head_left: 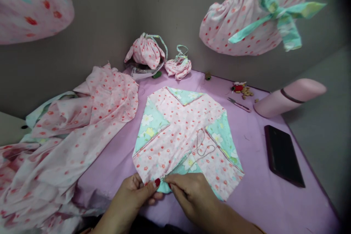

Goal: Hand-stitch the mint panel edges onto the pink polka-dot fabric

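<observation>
A pink floral fabric piece [182, 126] with mint-green flowered corner triangles lies flat on the table in front of me. My left hand [139, 192] pinches its near edge, thumb on top and fingers beneath, where the mint cloth bunches up. Close beside it, my right hand [189, 190] is closed in a pinch at the same edge. Whatever sits between those right fingertips, perhaps a needle, is too small to make out. A loose dark thread [204, 150] curls across the fabric and runs toward the near mint triangle.
Crumpled pink floral cloth [109, 98] covers the left side. Thread snips [238, 104], a red spool [237, 87], a pink bottle [287, 97] and a dark phone [283, 155] are on the right. Small drawstring bags [178, 66] stand at the back; a bow-tied bag [246, 18] hangs above.
</observation>
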Demonstrator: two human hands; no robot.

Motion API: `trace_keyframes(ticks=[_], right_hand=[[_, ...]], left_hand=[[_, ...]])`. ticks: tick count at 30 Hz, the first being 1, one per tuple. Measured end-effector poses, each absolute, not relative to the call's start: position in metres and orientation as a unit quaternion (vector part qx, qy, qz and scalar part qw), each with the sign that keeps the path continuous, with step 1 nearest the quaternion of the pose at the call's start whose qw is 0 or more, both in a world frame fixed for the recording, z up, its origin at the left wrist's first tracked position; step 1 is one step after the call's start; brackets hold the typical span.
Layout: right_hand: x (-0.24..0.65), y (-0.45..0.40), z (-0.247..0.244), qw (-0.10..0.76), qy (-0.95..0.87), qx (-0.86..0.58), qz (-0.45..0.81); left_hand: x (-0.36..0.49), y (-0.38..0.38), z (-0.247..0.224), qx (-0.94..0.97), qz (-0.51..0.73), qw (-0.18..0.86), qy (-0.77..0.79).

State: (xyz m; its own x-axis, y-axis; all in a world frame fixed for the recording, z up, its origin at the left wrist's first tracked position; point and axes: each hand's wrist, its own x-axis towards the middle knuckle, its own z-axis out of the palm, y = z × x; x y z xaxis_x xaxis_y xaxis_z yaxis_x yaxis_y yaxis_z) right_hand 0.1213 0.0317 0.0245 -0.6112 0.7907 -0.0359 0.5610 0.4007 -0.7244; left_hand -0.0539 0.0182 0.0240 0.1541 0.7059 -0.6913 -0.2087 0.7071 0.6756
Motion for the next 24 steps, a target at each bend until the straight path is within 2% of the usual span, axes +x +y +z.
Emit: trace_keyframes(ticks=[8,14,24], right_hand=[[0.1182,0.0254,0.0182,0.168,-0.825,-0.433,0.321],[0.1176,0.0238,0.0189,0.228,-0.779,-0.434,0.391],[0.1155,0.025,0.0167,0.255,-0.734,-0.453,0.437]], left_hand=[[-0.0536,0.017,0.0279,0.231,0.324,0.723,0.564],[-0.0544,0.0148,0.026,0.208,0.314,0.726,0.575],[-0.0535,0.014,0.0278,0.16,0.328,0.751,0.55]])
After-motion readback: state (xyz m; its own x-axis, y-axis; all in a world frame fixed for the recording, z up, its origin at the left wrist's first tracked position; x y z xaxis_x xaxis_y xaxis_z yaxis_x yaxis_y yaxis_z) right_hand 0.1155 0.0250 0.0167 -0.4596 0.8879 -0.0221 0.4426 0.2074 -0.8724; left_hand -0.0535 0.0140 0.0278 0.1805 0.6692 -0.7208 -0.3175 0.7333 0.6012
